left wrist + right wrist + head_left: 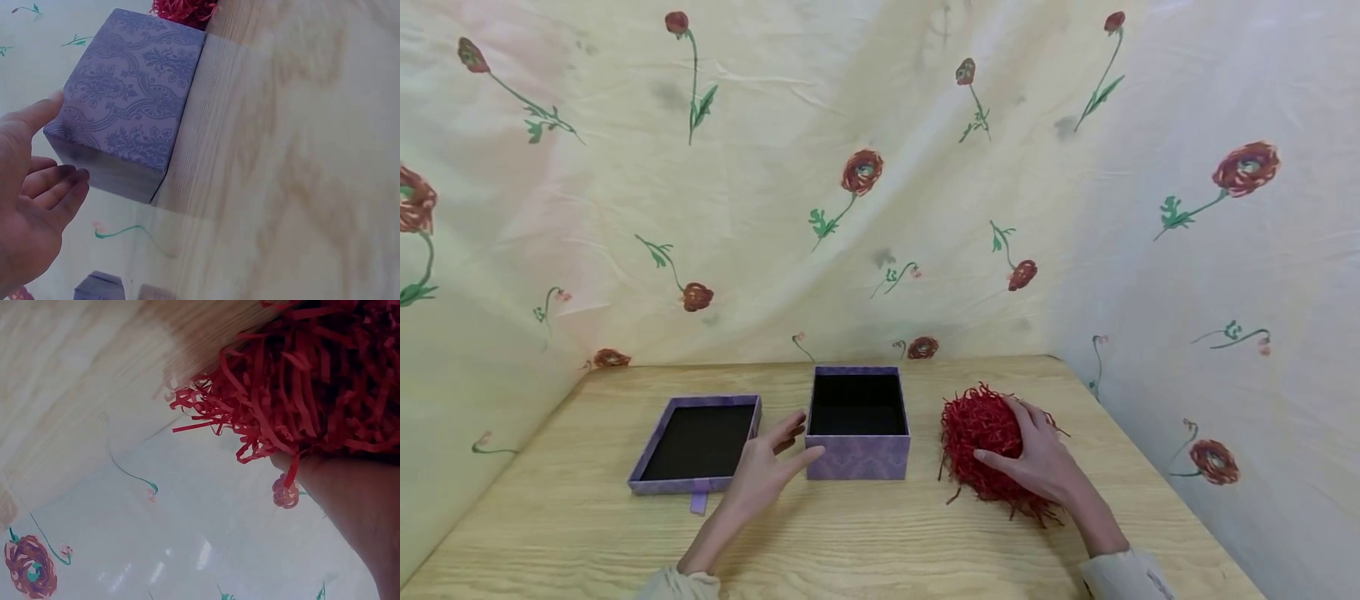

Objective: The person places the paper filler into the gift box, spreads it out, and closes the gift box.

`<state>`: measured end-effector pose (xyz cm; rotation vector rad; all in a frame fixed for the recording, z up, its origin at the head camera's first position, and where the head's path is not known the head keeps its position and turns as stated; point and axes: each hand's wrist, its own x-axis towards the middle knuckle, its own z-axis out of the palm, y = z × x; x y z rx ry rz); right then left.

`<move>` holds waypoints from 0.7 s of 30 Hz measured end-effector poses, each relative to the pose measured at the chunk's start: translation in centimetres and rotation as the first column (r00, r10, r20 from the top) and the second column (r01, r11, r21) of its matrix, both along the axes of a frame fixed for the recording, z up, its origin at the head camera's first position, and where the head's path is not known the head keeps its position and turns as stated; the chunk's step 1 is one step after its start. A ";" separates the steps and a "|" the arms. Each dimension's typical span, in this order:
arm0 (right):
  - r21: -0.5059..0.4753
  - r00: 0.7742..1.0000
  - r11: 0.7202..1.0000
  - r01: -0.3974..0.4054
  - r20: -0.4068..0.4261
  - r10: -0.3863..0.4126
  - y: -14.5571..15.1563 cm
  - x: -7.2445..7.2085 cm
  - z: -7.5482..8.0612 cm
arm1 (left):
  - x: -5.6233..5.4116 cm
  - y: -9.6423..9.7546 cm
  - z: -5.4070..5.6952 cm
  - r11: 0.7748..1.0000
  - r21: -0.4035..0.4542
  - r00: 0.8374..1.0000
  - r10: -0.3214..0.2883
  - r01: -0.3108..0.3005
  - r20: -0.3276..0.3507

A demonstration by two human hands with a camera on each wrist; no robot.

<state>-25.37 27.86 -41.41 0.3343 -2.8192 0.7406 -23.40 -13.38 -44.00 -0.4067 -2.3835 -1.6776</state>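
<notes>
In the head view, a purple patterned box (857, 457) with a black inside stands in the middle of the table, its top uncovered. My left hand (762, 473) is just left of it, fingers apart and holding nothing; the left wrist view shows this hand (37, 194) close to the box's side (125, 87). To the right lies a loose heap of red shredded paper (973, 433). My right hand (1041, 454) rests on its right side, thumb and fingers spread over the strips. In the right wrist view, the shredded paper (300, 381) hides most of the fingers.
A shallow purple lid (700, 442) lies inside up at the left, its black lining showing and a ribbon tab (698, 502) towards me. Everything sits on a light wooden table (880, 542). A flowered cloth (760, 208) hangs behind the table and along both sides.
</notes>
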 end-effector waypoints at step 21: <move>0.023 0.998 0.999 -0.042 0.039 0.041 0.6 -1.1 -1.0 | -1.0 0.5 -0.8 0.999 0.006 0.998 0.046 -0.045 -0.047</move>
